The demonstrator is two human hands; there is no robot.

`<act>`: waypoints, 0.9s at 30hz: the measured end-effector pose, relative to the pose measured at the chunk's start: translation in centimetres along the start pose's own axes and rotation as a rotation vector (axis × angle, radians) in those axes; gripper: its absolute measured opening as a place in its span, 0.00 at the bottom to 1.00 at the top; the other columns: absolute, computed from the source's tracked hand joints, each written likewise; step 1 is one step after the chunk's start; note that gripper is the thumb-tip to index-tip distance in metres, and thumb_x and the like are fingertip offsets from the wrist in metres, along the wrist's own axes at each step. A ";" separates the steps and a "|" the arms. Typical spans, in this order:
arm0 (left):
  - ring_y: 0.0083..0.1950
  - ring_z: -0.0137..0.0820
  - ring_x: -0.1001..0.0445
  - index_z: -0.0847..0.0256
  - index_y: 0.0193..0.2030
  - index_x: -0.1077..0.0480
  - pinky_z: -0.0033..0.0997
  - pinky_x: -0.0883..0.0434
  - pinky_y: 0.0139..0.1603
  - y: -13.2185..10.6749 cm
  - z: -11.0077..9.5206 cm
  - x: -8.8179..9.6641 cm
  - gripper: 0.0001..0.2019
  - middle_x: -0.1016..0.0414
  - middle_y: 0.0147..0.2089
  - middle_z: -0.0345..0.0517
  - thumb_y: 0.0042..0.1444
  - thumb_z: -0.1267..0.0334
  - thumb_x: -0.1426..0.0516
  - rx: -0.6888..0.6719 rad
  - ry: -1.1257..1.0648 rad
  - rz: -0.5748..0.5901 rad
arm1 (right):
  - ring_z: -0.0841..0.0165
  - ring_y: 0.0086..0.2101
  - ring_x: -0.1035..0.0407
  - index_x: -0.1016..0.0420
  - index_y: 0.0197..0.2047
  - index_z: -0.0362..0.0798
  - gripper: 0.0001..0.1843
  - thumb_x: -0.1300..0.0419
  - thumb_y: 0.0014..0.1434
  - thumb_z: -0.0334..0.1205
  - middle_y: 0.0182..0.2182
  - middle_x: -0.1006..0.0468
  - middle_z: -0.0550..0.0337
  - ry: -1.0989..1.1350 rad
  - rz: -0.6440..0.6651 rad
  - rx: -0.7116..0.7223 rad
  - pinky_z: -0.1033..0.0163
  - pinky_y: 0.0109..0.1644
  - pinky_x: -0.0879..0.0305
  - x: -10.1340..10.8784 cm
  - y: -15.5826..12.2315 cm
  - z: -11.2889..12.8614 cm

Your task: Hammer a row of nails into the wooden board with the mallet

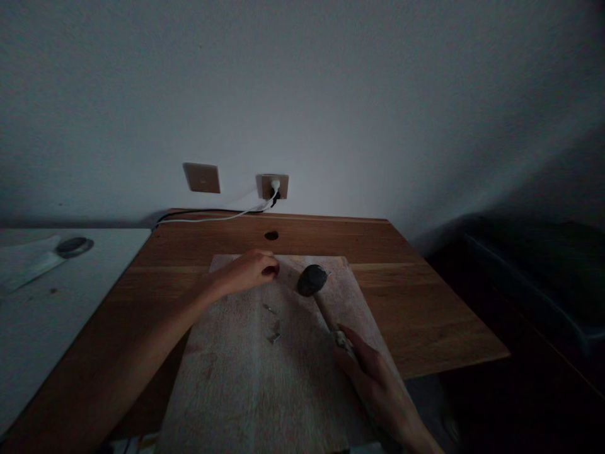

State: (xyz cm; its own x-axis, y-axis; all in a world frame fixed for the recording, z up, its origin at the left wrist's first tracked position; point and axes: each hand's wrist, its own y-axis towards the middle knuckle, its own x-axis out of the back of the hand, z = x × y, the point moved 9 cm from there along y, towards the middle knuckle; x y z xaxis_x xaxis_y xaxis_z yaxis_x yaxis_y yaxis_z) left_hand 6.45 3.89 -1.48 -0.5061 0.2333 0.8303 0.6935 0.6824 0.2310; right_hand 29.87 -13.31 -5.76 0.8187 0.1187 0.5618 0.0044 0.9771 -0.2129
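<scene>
A rubber mallet (pixel 324 309) with a black head and a pale handle is gripped in my right hand (pixel 373 372). Its head is over the far right part of a pale wooden board (pixel 227 378). My left hand (pixel 258 270) is near the board's far edge, left of the mallet head, with its fingers curled together. Whatever those fingers may hold is hidden in the dim light. Two small shiny pieces lie near the board's middle: a thin one (pixel 270 309) and a bent-looking one (pixel 275 338). They are too small to name.
The board lies on a brown wooden table (pixel 416 315) with a cable hole (pixel 271 235). Cords (pixel 212 219) run to a wall socket (pixel 275 186); a blank-looking wall plate (pixel 202 178) is beside it. On a white surface (pixel 61 328) at left rest a dark ring-shaped object (pixel 74 246) and a plastic bag (pixel 28 261).
</scene>
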 end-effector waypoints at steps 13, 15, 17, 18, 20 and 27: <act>0.41 0.32 0.23 0.61 0.37 0.21 0.30 0.31 0.44 0.1 0.2 -0.4 0.08 0.22 0.39 0.46 0.60 0.73 0.43 -0.012 0.038 -0.028 | 0.48 0.67 0.34 0.26 0.68 0.46 0.41 0.45 0.64 0.67 0.66 0.25 0.48 0.001 0.028 -0.047 0.47 0.69 0.36 -0.3 0.0 0.0; 0.42 0.33 0.22 0.60 0.39 0.21 0.31 0.30 0.46 0.1 0.3 -0.5 0.09 0.21 0.40 0.46 0.59 0.74 0.42 0.004 0.032 -0.042 | 0.48 0.68 0.36 0.27 0.69 0.45 0.42 0.46 0.65 0.67 0.67 0.26 0.48 0.000 0.046 -0.032 0.47 0.71 0.38 -0.5 0.0 0.3; 0.44 0.33 0.21 0.59 0.41 0.21 0.31 0.30 0.47 0.1 0.5 -0.5 0.10 0.20 0.42 0.46 0.58 0.75 0.42 0.028 -0.011 -0.075 | 0.47 0.68 0.37 0.26 0.68 0.47 0.41 0.45 0.64 0.67 0.66 0.25 0.50 0.001 0.019 -0.034 0.46 0.72 0.40 -0.2 0.0 0.3; 0.43 0.33 0.21 0.59 0.42 0.22 0.31 0.29 0.47 0.0 0.7 -0.5 0.11 0.19 0.42 0.45 0.58 0.75 0.42 0.043 -0.043 -0.096 | 0.47 0.68 0.37 0.25 0.67 0.49 0.40 0.45 0.64 0.67 0.65 0.24 0.52 0.005 0.003 -0.036 0.45 0.72 0.40 -0.1 -0.1 0.2; 0.41 0.31 0.22 0.60 0.43 0.22 0.30 0.30 0.44 -0.2 1.0 -0.6 0.10 0.19 0.40 0.43 0.58 0.74 0.42 0.076 -0.108 -0.140 | 0.48 0.68 0.36 0.24 0.67 0.51 0.38 0.44 0.63 0.67 0.64 0.23 0.54 0.010 -0.015 -0.037 0.46 0.71 0.39 0.0 -0.1 0.1; 0.38 0.30 0.23 0.62 0.39 0.23 0.28 0.31 0.41 -0.9 0.9 -0.7 0.08 0.20 0.37 0.42 0.55 0.74 0.42 0.091 -0.199 -0.210 | 0.47 0.63 0.29 0.21 0.64 0.51 0.32 0.41 0.65 0.62 0.60 0.19 0.52 0.016 -0.030 0.037 0.46 0.66 0.31 0.3 -0.2 1.0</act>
State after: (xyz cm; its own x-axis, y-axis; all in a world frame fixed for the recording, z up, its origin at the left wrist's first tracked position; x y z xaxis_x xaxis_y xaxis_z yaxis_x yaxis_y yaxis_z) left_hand 5.72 3.70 -2.76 -0.7304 0.2055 0.6514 0.5190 0.7870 0.3337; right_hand 29.57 -13.27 -4.71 0.8276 0.0863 0.5546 0.0084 0.9861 -0.1659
